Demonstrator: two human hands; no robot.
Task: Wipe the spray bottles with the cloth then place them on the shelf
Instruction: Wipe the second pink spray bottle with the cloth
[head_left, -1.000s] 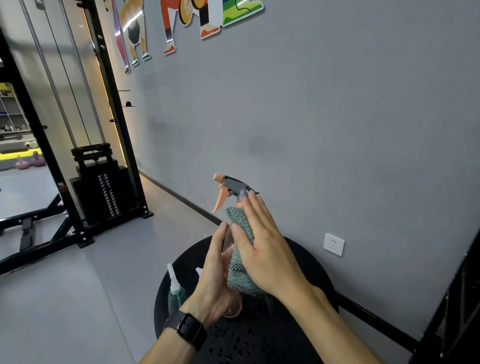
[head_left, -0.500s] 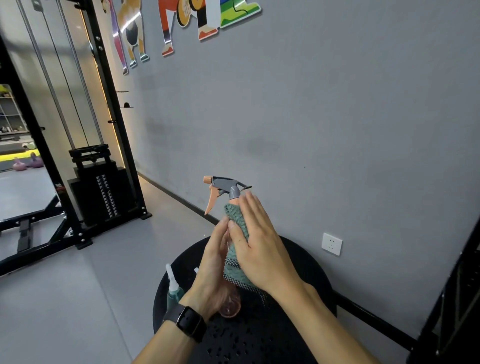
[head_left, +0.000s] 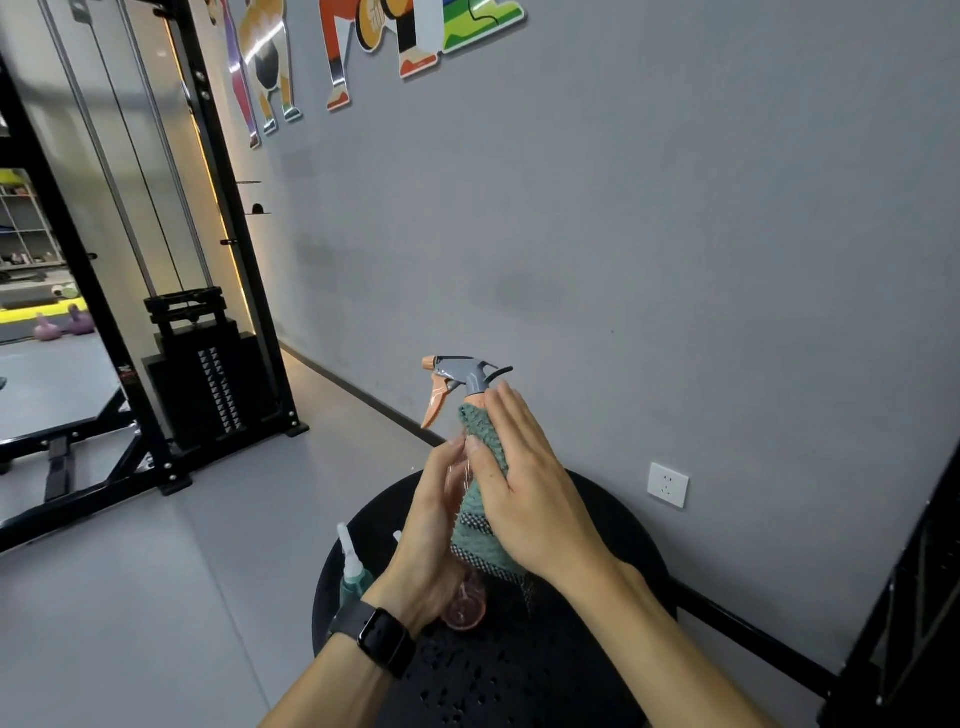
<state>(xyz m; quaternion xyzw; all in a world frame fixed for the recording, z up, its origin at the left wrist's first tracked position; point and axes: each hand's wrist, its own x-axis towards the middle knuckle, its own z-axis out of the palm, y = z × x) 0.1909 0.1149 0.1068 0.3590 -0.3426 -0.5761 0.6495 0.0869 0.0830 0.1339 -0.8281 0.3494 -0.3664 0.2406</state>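
A clear pink spray bottle (head_left: 464, 612) with a grey and orange trigger head stands upright in the air above the round black table (head_left: 613, 525). My left hand (head_left: 428, 540) holds its body from the left, fingers running up along it. A green cloth (head_left: 480, 530) is wrapped round the bottle's right side. My right hand (head_left: 524, 488) clasps the cloth against the bottle, thumb in front and long fingers reaching up to the neck. A teal bottle (head_left: 354, 574) with a white nozzle stands on the table's left edge. A second white tip (head_left: 397, 535) shows behind my left hand.
Water drops speckle the table's near part. A black metal frame (head_left: 914, 587) rises at the right edge, close to the table. A wall socket (head_left: 668, 485) sits on the grey wall behind. A black cable machine with a weight stack (head_left: 208, 384) stands on the floor at left.
The bottle has turned a little between my hands, its nozzle now pointing more to the left. Both hands stay in about the same place above the table.
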